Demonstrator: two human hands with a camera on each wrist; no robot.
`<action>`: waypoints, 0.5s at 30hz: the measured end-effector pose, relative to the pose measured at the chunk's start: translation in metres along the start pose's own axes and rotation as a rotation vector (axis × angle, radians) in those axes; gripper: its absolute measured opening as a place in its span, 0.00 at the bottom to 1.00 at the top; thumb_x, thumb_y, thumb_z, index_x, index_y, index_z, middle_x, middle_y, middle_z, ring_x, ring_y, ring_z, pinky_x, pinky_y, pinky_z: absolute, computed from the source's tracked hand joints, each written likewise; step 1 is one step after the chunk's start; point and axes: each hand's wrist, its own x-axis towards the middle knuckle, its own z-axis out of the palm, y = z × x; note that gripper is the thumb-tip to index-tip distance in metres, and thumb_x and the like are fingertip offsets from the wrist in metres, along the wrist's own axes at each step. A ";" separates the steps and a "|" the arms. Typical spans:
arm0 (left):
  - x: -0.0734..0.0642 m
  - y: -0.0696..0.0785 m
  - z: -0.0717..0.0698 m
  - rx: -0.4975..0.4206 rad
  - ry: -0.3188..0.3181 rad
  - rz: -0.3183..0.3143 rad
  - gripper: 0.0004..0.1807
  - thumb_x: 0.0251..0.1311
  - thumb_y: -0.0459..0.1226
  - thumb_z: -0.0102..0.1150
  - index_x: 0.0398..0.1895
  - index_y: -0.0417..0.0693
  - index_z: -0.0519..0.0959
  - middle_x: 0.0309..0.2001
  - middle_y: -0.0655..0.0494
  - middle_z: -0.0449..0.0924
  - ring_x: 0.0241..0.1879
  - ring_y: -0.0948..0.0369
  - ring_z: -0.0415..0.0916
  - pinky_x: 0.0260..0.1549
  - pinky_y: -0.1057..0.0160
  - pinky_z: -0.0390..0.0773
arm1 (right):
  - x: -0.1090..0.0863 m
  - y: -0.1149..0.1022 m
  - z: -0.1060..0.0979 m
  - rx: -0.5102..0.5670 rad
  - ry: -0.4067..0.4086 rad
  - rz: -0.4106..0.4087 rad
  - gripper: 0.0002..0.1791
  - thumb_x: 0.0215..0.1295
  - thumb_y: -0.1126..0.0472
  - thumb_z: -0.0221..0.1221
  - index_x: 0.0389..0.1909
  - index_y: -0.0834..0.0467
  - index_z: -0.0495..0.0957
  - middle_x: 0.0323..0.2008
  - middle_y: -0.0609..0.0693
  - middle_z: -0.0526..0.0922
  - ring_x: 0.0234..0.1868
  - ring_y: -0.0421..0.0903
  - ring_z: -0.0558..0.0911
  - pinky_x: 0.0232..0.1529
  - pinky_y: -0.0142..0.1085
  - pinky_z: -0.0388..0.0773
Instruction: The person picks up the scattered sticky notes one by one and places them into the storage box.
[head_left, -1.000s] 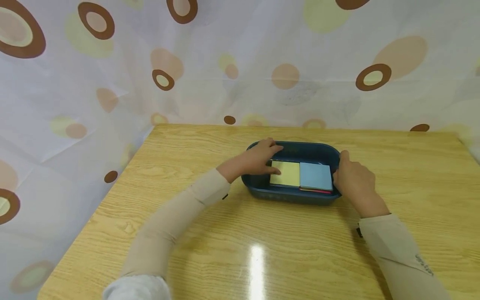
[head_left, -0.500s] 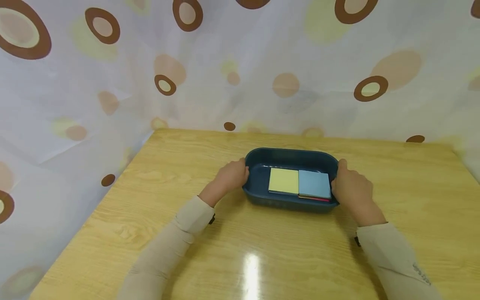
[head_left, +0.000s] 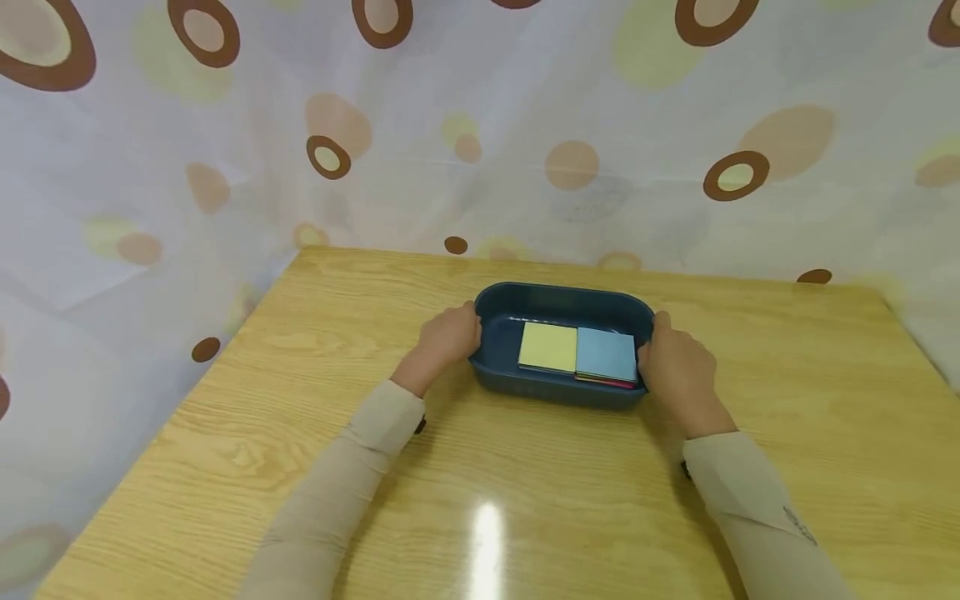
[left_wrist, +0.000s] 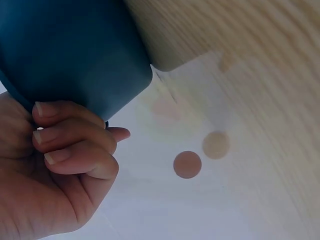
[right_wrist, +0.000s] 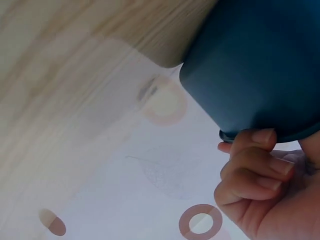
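A dark blue oblong plastic basin (head_left: 555,392) is held by its two short ends. My left hand (head_left: 450,335) grips the left end, its fingers curled at the rim, as the left wrist view shows with the basin's outer wall (left_wrist: 85,55) above them. At the opposite end my right hand (head_left: 681,373) grips the rim; its bent fingers (right_wrist: 255,167) show in the right wrist view. Inside the basin, toward the right, lie two square paper stacks side by side: a yellow-topped one (head_left: 549,347) and a blue-topped one (head_left: 606,354) with red and other colours at its edge.
The wood-grain table (head_left: 360,300) spreads around the basin, with a bright light reflection near the front. Behind it and along the left hangs a white sheet (head_left: 525,108) with brown, peach and yellow ovals.
My left hand has left the basin's inside, near the yellow stack, and taken hold of the left rim. My right hand stays on its rim. The basin appears slightly further left in view.
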 end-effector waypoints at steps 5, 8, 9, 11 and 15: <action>0.006 -0.004 0.006 -0.049 -0.009 -0.034 0.20 0.75 0.39 0.38 0.59 0.35 0.71 0.41 0.42 0.82 0.36 0.51 0.81 0.33 0.55 0.80 | 0.005 0.001 0.004 0.014 0.012 -0.013 0.24 0.69 0.65 0.48 0.61 0.74 0.61 0.19 0.64 0.73 0.15 0.54 0.70 0.16 0.43 0.66; 0.011 -0.005 0.008 -0.062 0.003 -0.059 0.21 0.75 0.40 0.38 0.61 0.36 0.70 0.43 0.41 0.81 0.39 0.50 0.81 0.35 0.53 0.80 | 0.009 0.001 0.008 0.030 0.018 -0.006 0.24 0.70 0.63 0.47 0.62 0.73 0.61 0.24 0.68 0.76 0.18 0.56 0.73 0.18 0.46 0.69; 0.012 -0.005 0.009 -0.066 0.002 -0.070 0.21 0.75 0.40 0.37 0.62 0.36 0.69 0.44 0.41 0.81 0.40 0.50 0.81 0.36 0.52 0.80 | 0.010 0.001 0.010 0.036 0.017 -0.001 0.24 0.71 0.63 0.46 0.62 0.72 0.61 0.27 0.70 0.77 0.19 0.58 0.74 0.20 0.48 0.70; 0.014 -0.006 0.010 -0.070 -0.007 -0.092 0.23 0.76 0.41 0.37 0.65 0.36 0.67 0.45 0.41 0.81 0.41 0.49 0.81 0.37 0.51 0.80 | 0.011 0.000 0.013 0.045 0.008 0.013 0.24 0.71 0.62 0.46 0.63 0.72 0.62 0.33 0.73 0.78 0.23 0.60 0.77 0.23 0.50 0.73; 0.016 -0.004 0.011 -0.058 -0.029 -0.123 0.25 0.76 0.42 0.35 0.69 0.37 0.63 0.47 0.42 0.81 0.43 0.50 0.81 0.38 0.52 0.80 | 0.012 0.001 0.019 0.054 -0.023 0.041 0.25 0.73 0.61 0.44 0.65 0.72 0.61 0.35 0.73 0.78 0.26 0.61 0.78 0.25 0.51 0.73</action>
